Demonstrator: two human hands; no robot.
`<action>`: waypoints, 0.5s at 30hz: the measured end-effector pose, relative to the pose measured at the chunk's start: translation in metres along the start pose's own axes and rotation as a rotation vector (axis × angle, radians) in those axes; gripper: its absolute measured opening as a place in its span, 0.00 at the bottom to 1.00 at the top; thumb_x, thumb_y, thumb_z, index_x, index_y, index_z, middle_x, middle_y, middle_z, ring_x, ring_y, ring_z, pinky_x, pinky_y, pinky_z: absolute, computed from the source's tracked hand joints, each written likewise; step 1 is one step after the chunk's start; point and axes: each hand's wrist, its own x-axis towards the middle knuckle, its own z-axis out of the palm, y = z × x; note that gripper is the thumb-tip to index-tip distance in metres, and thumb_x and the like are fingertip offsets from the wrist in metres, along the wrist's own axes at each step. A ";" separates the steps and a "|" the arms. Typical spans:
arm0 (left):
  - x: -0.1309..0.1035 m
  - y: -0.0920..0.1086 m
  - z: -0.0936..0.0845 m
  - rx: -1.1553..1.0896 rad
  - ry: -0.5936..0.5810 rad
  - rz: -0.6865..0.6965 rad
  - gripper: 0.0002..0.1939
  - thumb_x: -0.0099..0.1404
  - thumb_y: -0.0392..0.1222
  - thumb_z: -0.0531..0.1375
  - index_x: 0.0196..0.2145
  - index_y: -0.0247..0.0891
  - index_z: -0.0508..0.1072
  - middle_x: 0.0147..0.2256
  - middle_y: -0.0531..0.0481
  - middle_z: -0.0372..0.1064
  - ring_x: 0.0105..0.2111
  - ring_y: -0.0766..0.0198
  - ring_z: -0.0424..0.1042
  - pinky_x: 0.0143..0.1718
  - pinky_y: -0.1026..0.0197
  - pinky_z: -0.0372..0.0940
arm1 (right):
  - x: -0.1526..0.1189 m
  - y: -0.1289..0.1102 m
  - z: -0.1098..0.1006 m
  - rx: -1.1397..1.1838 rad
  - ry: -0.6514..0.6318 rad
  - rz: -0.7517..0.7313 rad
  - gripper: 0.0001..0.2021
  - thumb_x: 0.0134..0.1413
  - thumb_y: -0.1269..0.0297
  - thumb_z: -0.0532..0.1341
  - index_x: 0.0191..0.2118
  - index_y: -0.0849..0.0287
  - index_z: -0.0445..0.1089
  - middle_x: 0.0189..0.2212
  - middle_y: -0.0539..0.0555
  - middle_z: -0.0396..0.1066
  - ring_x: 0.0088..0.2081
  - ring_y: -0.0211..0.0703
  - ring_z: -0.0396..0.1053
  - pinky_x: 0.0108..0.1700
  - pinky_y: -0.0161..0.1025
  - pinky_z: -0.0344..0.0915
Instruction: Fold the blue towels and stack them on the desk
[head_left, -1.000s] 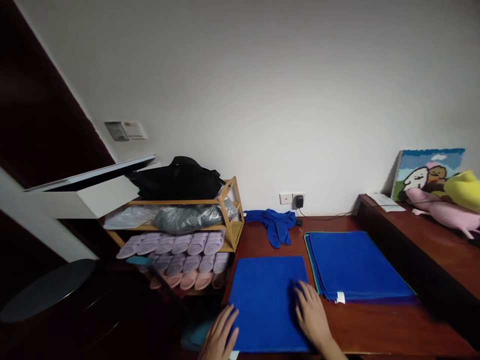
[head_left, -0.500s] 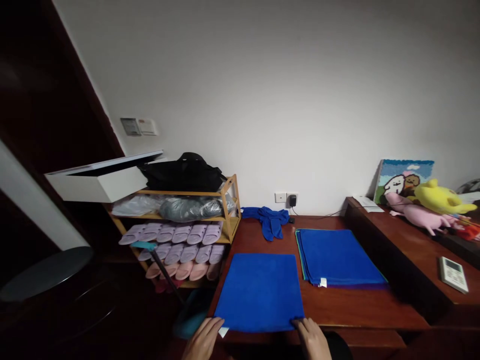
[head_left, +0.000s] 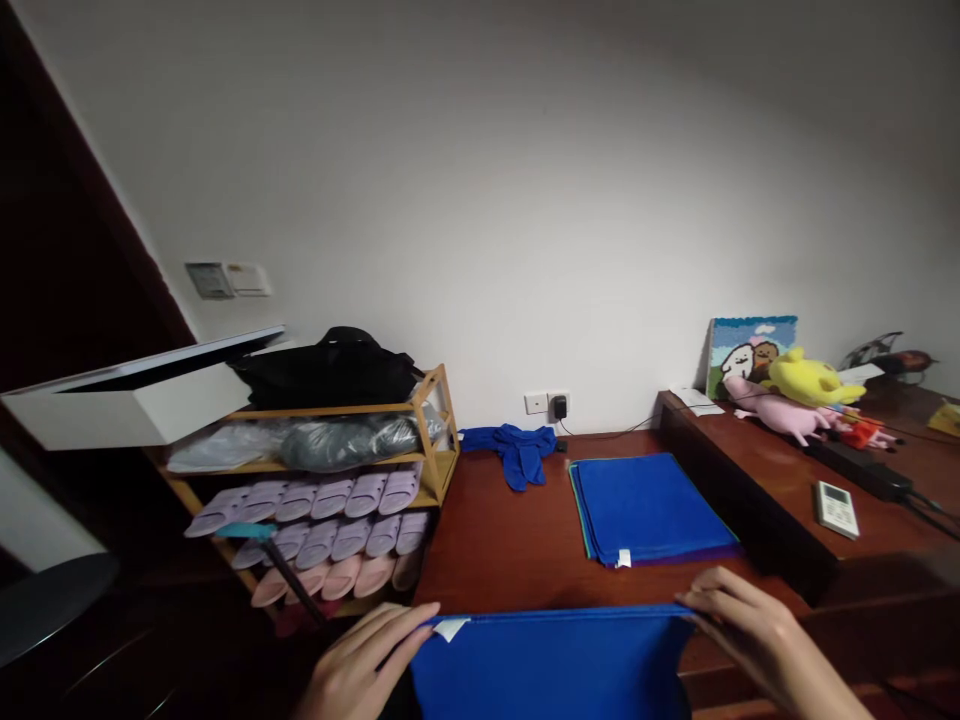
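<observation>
A blue cloth hangs between my two hands, its top edge stretched straight above the near edge of the table. My left hand pinches its left corner, beside a small white tag. The right corner is gripped by the fingers of my right hand. The lower part of the cloth runs out of view. Beyond it, a flat stack of blue cloths with green and purple edges lies on the brown wooden table. Another blue cloth lies crumpled at the back by the wall.
To the left stands a wooden rack holding slippers, a black bag and a white box. A raised ledge on the right carries plush toys and a remote control. A charger is plugged into the wall.
The blue cloth that lay flat on the table has been lifted and drawn towards me, held by both hands at its corners. My view has shifted slightly to the right.
</observation>
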 end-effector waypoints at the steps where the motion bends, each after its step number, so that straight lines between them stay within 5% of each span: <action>1: 0.012 0.009 -0.003 -0.055 -0.046 -0.031 0.12 0.71 0.50 0.61 0.49 0.54 0.81 0.42 0.57 0.83 0.41 0.63 0.82 0.49 0.66 0.74 | -0.001 -0.002 -0.015 0.013 -0.017 0.010 0.08 0.68 0.60 0.60 0.44 0.53 0.77 0.37 0.55 0.75 0.36 0.40 0.75 0.39 0.31 0.73; 4: 0.046 0.029 0.009 -0.218 -0.278 -0.178 0.10 0.69 0.52 0.63 0.44 0.54 0.83 0.41 0.57 0.83 0.41 0.62 0.81 0.47 0.67 0.74 | -0.002 0.005 -0.043 0.026 -0.112 0.102 0.09 0.68 0.58 0.60 0.41 0.53 0.77 0.35 0.53 0.75 0.34 0.39 0.75 0.38 0.31 0.72; 9: 0.117 0.024 0.074 -0.395 -0.606 -0.303 0.13 0.66 0.52 0.63 0.42 0.45 0.84 0.40 0.52 0.84 0.38 0.60 0.80 0.42 0.64 0.72 | 0.022 0.064 -0.061 0.001 -0.172 0.270 0.15 0.68 0.50 0.58 0.40 0.52 0.78 0.32 0.52 0.77 0.32 0.42 0.75 0.36 0.35 0.72; 12: 0.183 0.017 0.109 -0.418 -0.547 -0.253 0.17 0.66 0.54 0.62 0.41 0.38 0.84 0.31 0.50 0.82 0.28 0.61 0.78 0.32 0.64 0.69 | 0.063 0.113 -0.079 -0.034 -0.056 0.293 0.18 0.65 0.48 0.58 0.42 0.54 0.79 0.37 0.54 0.80 0.37 0.46 0.77 0.40 0.38 0.73; 15: 0.254 0.019 0.131 -0.379 -0.274 -0.164 0.16 0.66 0.53 0.62 0.38 0.39 0.83 0.29 0.50 0.81 0.28 0.60 0.77 0.32 0.63 0.69 | 0.115 0.153 -0.104 -0.119 0.164 0.272 0.18 0.60 0.48 0.60 0.43 0.56 0.79 0.41 0.57 0.81 0.43 0.51 0.78 0.48 0.44 0.73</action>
